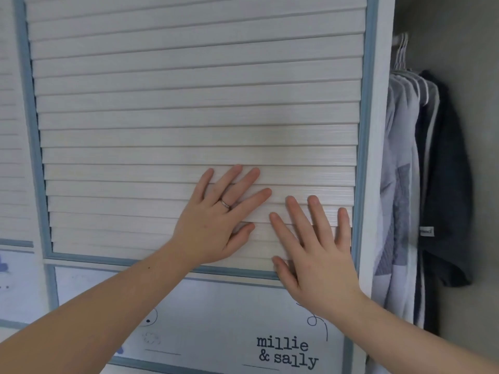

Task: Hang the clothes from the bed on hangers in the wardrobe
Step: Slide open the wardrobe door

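Both forearms enter from the bottom corners of the frame and reach up toward the middle. Each ends in a flat, spread palm holding nothing. The left hand (216, 228) lies just below centre, its fingers straight and fanned up to the right, with a thin ring (225, 204) on one finger. The right hand (316, 260) sits just beside it, lower and to the right, with its straight fingers pointing up and its outermost finger next to the door's edge. The two hands are close but not touching.

Both palms press against the wardrobe door (189, 103), a pale panel of horizontal slats (162, 157) that fills most of the picture inside a blue frame (363, 157). Under the slats, a smooth lower panel (216, 306) carries the printed words "millie & sally" at the bottom right. A second door (10, 130) of the same kind shows at the left edge.

Past the door's right edge the wardrobe stands open. The clothes (397, 184) hang there in a tight row: pale shirts nearest the door and a dark garment (448, 184) behind them, on thin white hangers (401, 52) hooked over a rail (395, 40) in the upper right. A grey wall (472, 49) lies behind.
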